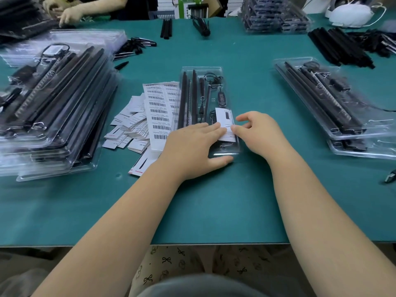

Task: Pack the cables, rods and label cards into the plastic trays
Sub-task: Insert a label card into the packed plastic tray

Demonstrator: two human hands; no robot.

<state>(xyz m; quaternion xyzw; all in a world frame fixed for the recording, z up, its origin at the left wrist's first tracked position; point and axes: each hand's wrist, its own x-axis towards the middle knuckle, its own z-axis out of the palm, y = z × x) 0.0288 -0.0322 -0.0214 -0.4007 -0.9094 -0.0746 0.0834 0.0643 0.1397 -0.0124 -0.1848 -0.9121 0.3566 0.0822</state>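
Teal table mat (214, 200), clear tray (216, 70), black rods (194, 97), white label card (225, 123), black-striped barcode sheets (157, 112)

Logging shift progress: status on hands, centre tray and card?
Left hand flat, fingers pressing label card down. Right hand pinching card's right edge. Card lies in centre tray, rods and cable already seated. Nothing obstructing.

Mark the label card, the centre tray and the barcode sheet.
label card (224, 121): head view, white face.
centre tray (222, 151): head view, clear near rim.
barcode sheet (157, 112): head view, printed middle.
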